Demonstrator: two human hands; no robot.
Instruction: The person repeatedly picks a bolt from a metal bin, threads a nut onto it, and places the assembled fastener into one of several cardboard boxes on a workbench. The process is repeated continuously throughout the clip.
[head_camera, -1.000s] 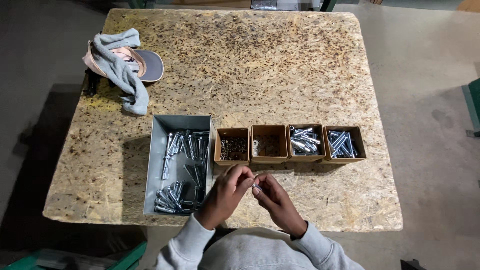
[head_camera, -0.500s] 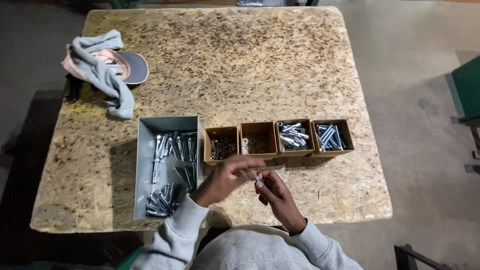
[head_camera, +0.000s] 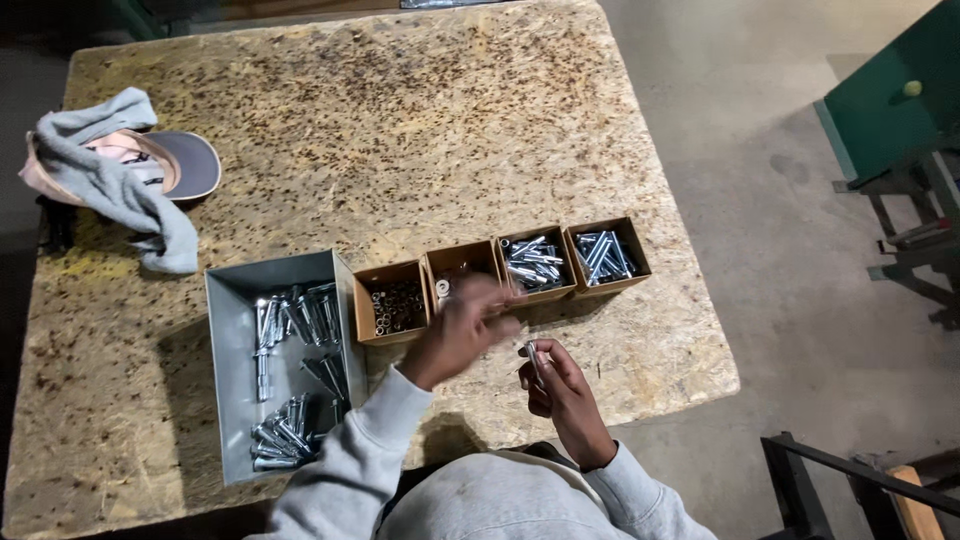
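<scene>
My right hand (head_camera: 562, 385) holds a short silver metal sleeve (head_camera: 534, 358) upright above the table's near edge. My left hand (head_camera: 462, 325) is blurred and reaches over the second small cardboard box (head_camera: 450, 262), with its fingers loosely curled; whether it pinches a small part I cannot tell. To its left a cardboard box (head_camera: 393, 303) holds small dark nuts. Two more boxes to the right, one (head_camera: 537, 263) and another (head_camera: 605, 255), hold silver bolts and sleeves. A grey metal tray (head_camera: 232, 330) at the left holds several silver anchor bolts (head_camera: 297, 325).
The boxes stand on a chipboard table (head_camera: 400, 130). A cap (head_camera: 180, 165) with a grey cloth (head_camera: 110, 185) draped over it lies at the far left. A green metal stand (head_camera: 895, 100) and a dark frame (head_camera: 850, 480) are on the concrete floor to the right.
My left hand has left the right hand and moved up to the second cardboard box. The right hand still holds the sleeve. The camera has shifted to the right.
</scene>
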